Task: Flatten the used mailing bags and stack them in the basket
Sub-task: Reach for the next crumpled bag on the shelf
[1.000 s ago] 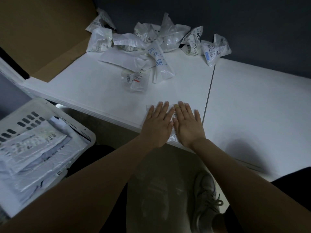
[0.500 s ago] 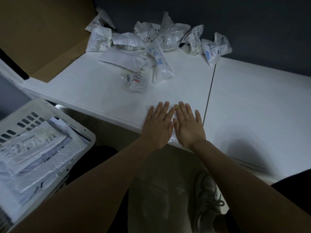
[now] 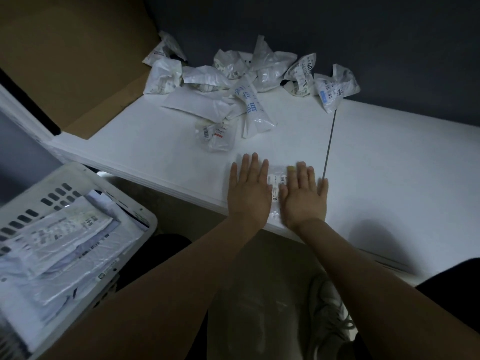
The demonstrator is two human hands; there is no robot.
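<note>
Your left hand [image 3: 248, 193] and right hand [image 3: 304, 197] lie open, palms flat on the mailing bag [image 3: 277, 183] — its 6 o'clock end overhangs the table [image 3: 155, 141] edge, so it could slide off.

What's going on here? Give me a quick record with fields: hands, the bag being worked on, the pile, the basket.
left hand: flat, palm down on the bag
right hand: flat, palm down on the bag, apart from the left
bag being pressed: clear, labelled, at the table's near edge
crumpled bags: heaped at the table's far side
basket: white, lower left, holding flattened bags
</note>
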